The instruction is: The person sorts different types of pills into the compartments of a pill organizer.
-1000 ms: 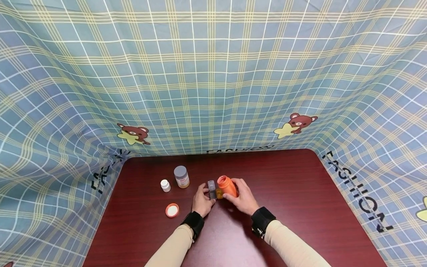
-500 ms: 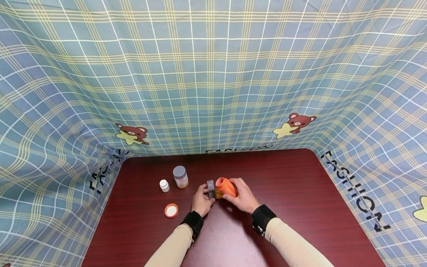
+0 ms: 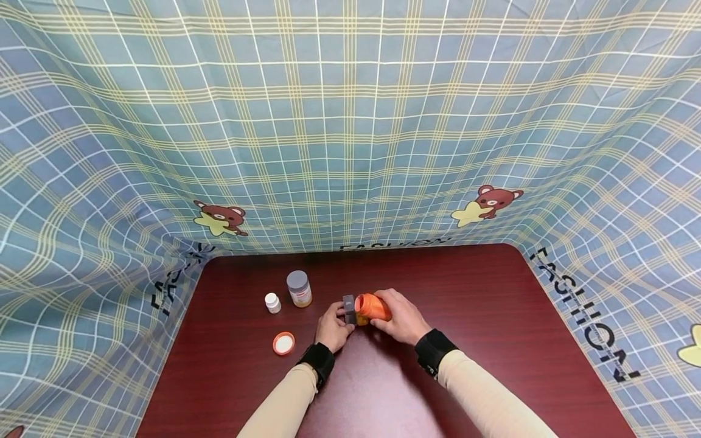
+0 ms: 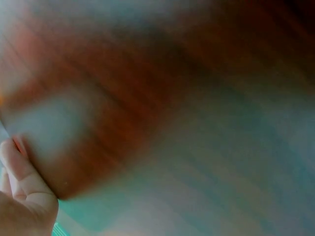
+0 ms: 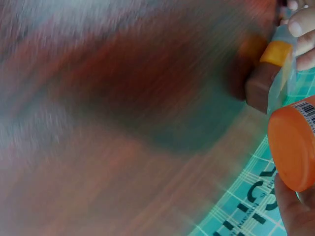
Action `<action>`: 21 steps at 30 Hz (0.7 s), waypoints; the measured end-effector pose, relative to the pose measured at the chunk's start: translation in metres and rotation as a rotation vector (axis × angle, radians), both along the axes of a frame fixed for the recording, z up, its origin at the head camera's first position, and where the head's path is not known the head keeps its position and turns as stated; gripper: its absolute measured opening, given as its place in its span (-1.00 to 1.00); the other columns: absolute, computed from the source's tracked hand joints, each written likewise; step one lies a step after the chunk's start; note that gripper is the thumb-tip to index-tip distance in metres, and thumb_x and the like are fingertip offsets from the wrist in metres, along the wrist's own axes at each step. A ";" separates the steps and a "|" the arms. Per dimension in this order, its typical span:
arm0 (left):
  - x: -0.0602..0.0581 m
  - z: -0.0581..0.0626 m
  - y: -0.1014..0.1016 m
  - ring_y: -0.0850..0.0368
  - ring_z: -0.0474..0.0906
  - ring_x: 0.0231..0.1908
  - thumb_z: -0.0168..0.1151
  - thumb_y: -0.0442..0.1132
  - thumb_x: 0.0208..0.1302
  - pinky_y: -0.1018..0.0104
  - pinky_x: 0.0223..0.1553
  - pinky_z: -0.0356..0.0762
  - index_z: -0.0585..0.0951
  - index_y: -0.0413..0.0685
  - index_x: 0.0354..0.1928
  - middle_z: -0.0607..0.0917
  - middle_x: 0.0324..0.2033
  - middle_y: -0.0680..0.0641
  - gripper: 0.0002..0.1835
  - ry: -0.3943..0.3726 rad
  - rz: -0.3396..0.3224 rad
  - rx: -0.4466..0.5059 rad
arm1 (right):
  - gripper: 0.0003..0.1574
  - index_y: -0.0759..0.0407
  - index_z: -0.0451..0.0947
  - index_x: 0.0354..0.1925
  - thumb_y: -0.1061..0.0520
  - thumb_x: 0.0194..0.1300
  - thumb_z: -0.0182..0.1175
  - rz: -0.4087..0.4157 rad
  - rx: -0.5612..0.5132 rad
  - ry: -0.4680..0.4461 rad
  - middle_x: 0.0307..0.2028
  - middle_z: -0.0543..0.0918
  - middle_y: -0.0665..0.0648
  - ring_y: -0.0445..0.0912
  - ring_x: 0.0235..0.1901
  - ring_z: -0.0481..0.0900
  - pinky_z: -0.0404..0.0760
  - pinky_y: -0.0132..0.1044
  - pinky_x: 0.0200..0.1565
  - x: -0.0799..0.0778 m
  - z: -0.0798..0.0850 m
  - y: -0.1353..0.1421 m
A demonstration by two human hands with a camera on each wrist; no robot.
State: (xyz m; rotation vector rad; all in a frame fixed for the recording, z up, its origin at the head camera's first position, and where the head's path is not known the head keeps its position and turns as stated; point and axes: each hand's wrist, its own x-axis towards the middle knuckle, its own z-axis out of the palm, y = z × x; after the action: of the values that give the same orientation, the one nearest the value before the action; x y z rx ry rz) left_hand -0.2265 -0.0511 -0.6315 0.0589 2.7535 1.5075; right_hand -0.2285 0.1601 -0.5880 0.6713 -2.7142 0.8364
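My right hand (image 3: 404, 317) grips an orange bottle (image 3: 376, 307) by its body. The uncapped mouth points left, low over a small pill organizer (image 3: 349, 311) with a grey part and an amber part. With fingers and thumb at its left end, my left hand (image 3: 332, 328) holds the organizer. In the right wrist view, the bottle's round base (image 5: 291, 150) faces the camera, and beyond it the organizer shows a brown end section and a yellow section (image 5: 276, 53). The left wrist view shows only part of the left hand (image 4: 27, 191). The bottle's contents are hidden.
An orange-rimmed cap (image 3: 283, 344) with a white inside lies left of the left hand. Behind it stand a small white bottle (image 3: 272, 303) and a larger jar with a grey lid (image 3: 299, 289). Plaid cloth (image 3: 350, 152) hangs round the dark red table (image 3: 465, 286).
My right hand has tipped the orange bottle further over to the left, bringing its mouth lower and closer to the organizer's grey part. The left hand stays at the organizer.
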 end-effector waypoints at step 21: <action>-0.002 0.005 -0.004 0.08 0.58 -0.35 0.44 -0.43 -0.06 0.29 -0.29 0.52 0.45 -0.20 0.18 0.67 -0.10 -0.16 -0.33 -0.004 -0.070 0.006 | -0.24 0.09 0.48 0.03 0.04 -0.21 0.51 0.125 0.337 0.230 -0.14 0.52 0.06 0.03 -0.16 0.48 0.38 -0.05 0.10 -0.011 0.005 -0.014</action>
State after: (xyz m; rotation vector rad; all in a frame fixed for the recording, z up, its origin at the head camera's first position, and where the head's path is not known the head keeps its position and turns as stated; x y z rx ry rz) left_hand -0.2289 -0.0551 -0.6262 0.1500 2.7137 1.4977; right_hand -0.2400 0.1466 -0.5833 0.9495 -2.6415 0.2996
